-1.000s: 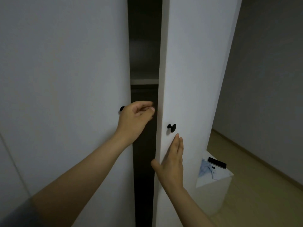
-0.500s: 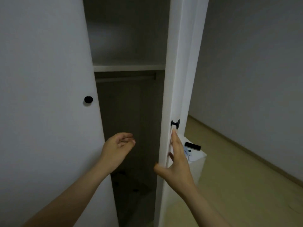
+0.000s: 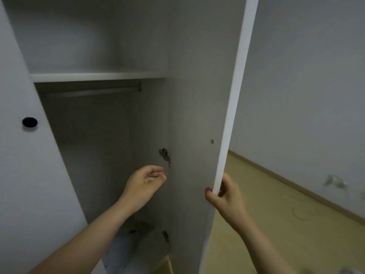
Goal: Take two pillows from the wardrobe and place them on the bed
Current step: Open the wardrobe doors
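Observation:
The white wardrobe stands open in front of me. Its right door [image 3: 199, 119] is swung out wide, and my right hand [image 3: 225, 196] grips the door's front edge. My left hand [image 3: 145, 184] hovers inside the opening with fingers loosely curled, holding nothing. The left door [image 3: 25, 155] with a black knob [image 3: 29, 122] stands at the left. Inside I see a shelf [image 3: 94, 77] and a hanging rail [image 3: 92, 91]. At the wardrobe's bottom lies something pale and patterned [image 3: 130, 244]; I cannot tell whether it is a pillow. No bed is in view.
Door hinges [image 3: 165, 155] sit on the wardrobe's right inner wall. To the right is a yellowish wooden floor [image 3: 276, 224] bounded by a grey wall with a skirting board [image 3: 296, 186].
The right door has swung much further open, and my right hand now wraps around its edge. My left hand has moved right, into the opening. The view has shifted toward the wardrobe's inside.

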